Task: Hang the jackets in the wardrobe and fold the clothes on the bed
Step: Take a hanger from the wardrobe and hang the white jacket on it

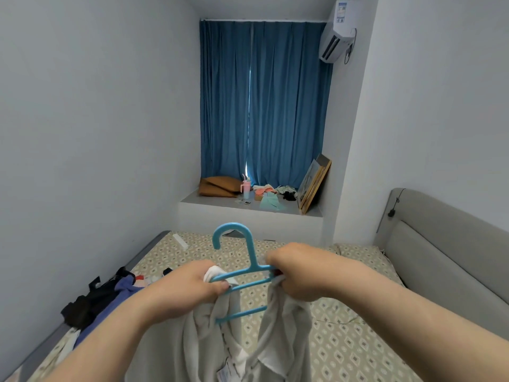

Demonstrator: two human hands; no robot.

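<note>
1. Head view: your left hand (192, 285) is curled round the left end of a blue plastic hanger (253, 252), and white fabric is bunched under its fingers.
2. Your right hand (297, 274) is clenched on the hanger's right end, with a fold of the garment gathered in the same grip.
3. The hanger is smooth and thin. It has a rounded hook pointing up and to the left, a straight stem and several parallel crossbars below.
4. The light grey jacket (286, 326) hangs from the hanger between your forearms, above the bed. Its cloth is soft and matt and falls in loose folds. A paler lining and a small printed label show near the bottom edge.
5. The bed (344, 326) carries a beige sheet printed with a repeating diamond pattern.
6. A pile of clothes (91, 304) in black, blue and pale colours lies crumpled on the bed's left edge, well apart from the jacket.
7. A grey padded headboard (440, 244) stands at the right.
8. Pleated blue curtains (264, 106) hang closed over the window ledge (192, 201). On the ledge lie a brown cushion (220, 186), a pink tumbler (246, 187) and loose clothes, and wooden picture frames (315, 183) lean against the side wall.
9. A white air conditioner (337, 31) sits high on the right wall.
</note>
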